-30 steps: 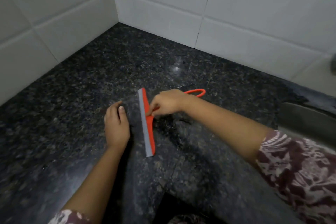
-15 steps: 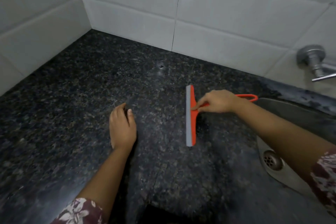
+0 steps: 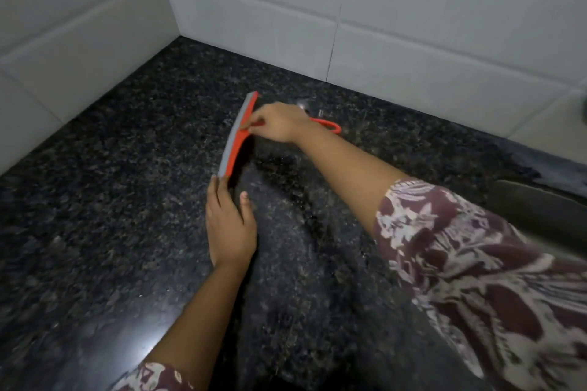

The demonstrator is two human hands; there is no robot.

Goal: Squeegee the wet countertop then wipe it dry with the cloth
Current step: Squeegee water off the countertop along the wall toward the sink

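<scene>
Squeegee: red body with a grey blade, lying blade-down on the dark speckled surface near the tiled corner; its looped handle end points toward the right.
Right hand: closed around the squeegee's handle just behind the blade, forearm stretched across the surface.
Left hand: flat and open, palm down, holding nothing; fingertips just beside the blade's near end, possibly touching it.
Sleeves: maroon with a white pattern.
Walls: white tile.
</scene>
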